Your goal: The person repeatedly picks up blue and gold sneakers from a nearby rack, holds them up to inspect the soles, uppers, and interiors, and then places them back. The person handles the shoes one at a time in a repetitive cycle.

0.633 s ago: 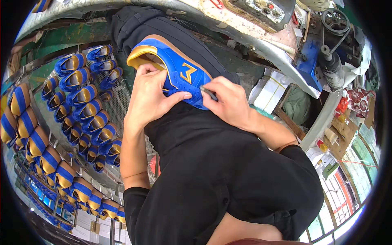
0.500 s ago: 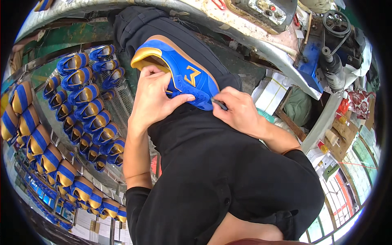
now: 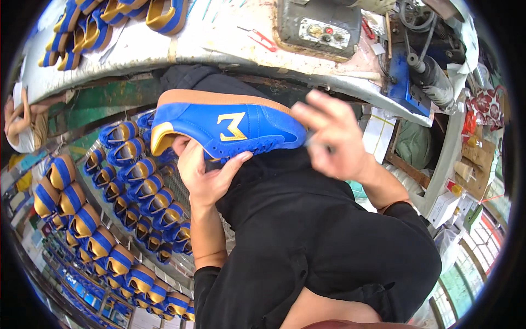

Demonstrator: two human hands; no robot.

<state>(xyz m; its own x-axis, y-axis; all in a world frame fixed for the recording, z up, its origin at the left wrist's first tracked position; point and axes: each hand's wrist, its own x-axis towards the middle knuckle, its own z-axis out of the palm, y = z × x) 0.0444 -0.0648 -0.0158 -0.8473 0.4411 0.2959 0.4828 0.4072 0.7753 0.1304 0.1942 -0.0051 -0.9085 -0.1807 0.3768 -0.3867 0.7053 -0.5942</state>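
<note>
So from my end of the feed, the left hand [image 3: 205, 172] has the low blue shoe with a tan sole and gold zigzag emblem [image 3: 257, 123] pinched at the collar: thumb along the lace edge, the other fingers tucked inside the opening. The right hand [image 3: 334, 140] is by the toe, fingers loosely curled and part spread. Might be something small and dark in there, but it's smeared, so I can't tell if it's holding anything.

Shoe's over the lap, toe to the right, tan sole on the far side. I'd guess it's light, with a bendy upper and a stiffer, grippy sole, and not fragile, though I'd worry about scuffing the blue. Best hold, imo: one hand inside the heel opening, like the left has it, or across the sole edge.

Can't see the shoe's far side, those tucked fingers, or whether it's actually touching the black trousers [image 3: 213, 82] under it. Further out, the blue-and-gold shoes on the pale worktable [image 3: 219, 44] get cut off up top, and the racked blue-and-tan shoes [image 3: 98, 241] at left go mushy toward the rim.
</note>
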